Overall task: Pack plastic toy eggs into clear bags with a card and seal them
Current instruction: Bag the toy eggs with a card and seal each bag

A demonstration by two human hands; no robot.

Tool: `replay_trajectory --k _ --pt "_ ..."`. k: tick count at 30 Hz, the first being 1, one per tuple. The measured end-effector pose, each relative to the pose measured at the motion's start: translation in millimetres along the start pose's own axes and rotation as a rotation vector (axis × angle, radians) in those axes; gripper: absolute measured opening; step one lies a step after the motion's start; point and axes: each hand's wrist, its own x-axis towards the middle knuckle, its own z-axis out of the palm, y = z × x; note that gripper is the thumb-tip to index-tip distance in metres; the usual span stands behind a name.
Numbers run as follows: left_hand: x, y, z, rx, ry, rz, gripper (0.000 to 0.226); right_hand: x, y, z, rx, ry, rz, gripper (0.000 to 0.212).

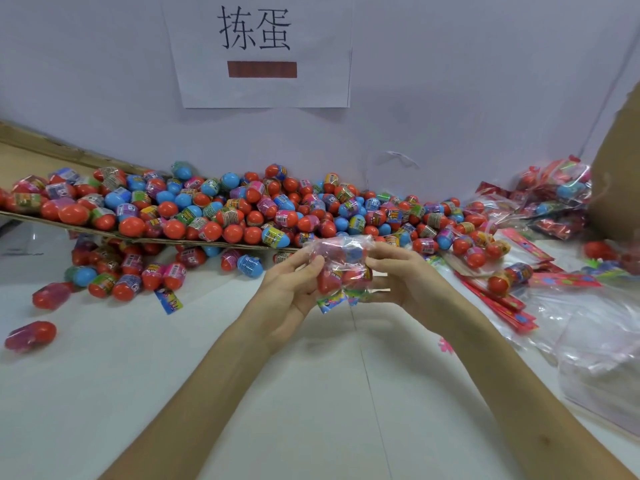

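Both hands hold a clear bag [341,268] with several red and blue toy eggs inside, above the middle of the white table. My left hand [291,289] grips its left side with curled fingers. My right hand [403,275] pinches its right side. A colourful card [330,301] shows at the bag's lower end. A big heap of loose toy eggs [242,209] lies behind the hands, partly on a cardboard sheet [31,157].
Red cards [498,299] and empty clear bags [599,344] lie at the right. Filled bags [554,195] pile at the far right, where another person's arm [620,174] reaches in. Stray eggs [31,336] and one loose card [168,301] lie at the left. A paper sign [259,50] hangs on the wall.
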Motion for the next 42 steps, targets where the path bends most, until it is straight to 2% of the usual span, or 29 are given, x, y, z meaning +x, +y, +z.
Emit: replay_trajectory --k 2,5,8,12,13,15,17,18,19,20,24,27,30,33,36,38,40,42 --pt "-1 1 -1 0.031 -0.006 -0.01 0.04 1 -1 -4 -0.126 0.057 -0.019 0.015" --pt "-2 1 -3 0.084 -0.037 -0.022 0.044 -2 -4 -13 -0.172 0.042 -0.071 0.021" --pt "-1 -2 -7 0.123 -0.049 -0.03 0.047 -5 -8 -18 -0.204 0.038 -0.089 0.016" --pt "7 -5 -15 0.108 0.06 -0.014 0.054 -6 -30 -41 -0.201 0.154 -0.111 0.016" --pt "9 -5 -17 0.069 0.073 -0.019 0.052 -5 -41 -51 -0.139 0.232 -0.171 0.015" --pt "12 -5 -17 0.027 0.083 -0.039 0.051 -2 -69 -76 0.173 0.439 -0.353 0.018" --pt "13 -7 -16 0.011 0.086 -0.055 0.049 -2 -98 -99 0.455 0.566 -0.498 0.04" --pt "12 -8 -15 0.005 0.083 -0.061 0.047 -3 -108 -108 0.478 0.597 -0.513 0.054" --pt "12 -8 -14 0.0 0.078 -0.066 0.046 -3 -114 -113 0.43 0.612 -0.49 0.064" --pt "11 -8 -13 0.0 0.073 -0.07 0.045 -5 -114 -114 0.343 0.62 -0.448 0.065" --pt "10 -6 -12 0.022 0.076 -0.078 0.039 -16 -83 -98 -0.061 0.662 -0.33 0.026" --pt "8 -7 -11 0.033 0.113 -0.094 0.034 -14 -56 -90 -0.176 0.713 -0.289 0.024" --pt "6 -8 -10 0.055 0.148 -0.119 0.03 -2 -45 -79 -0.342 0.671 -0.208 0.023" --pt "6 -10 -10 0.073 0.173 -0.138 0.028 10 -39 -73 -0.708 0.577 -0.11 0.019" --pt "5 -12 -11 0.077 0.178 -0.154 0.028 17 -24 -60 -0.937 0.463 -0.081 0.033" --pt "5 -13 -11 0.078 0.184 -0.164 0.028 21 -6 -48 -1.126 0.402 -0.068 0.05" --pt "5 -14 -11 0.079 0.187 -0.17 0.027 25 10 -42 -1.236 0.44 -0.059 0.061" --pt "5 -14 -12 0.082 0.188 -0.174 0.027 26 16 -43 -1.132 0.546 -0.116 0.05"
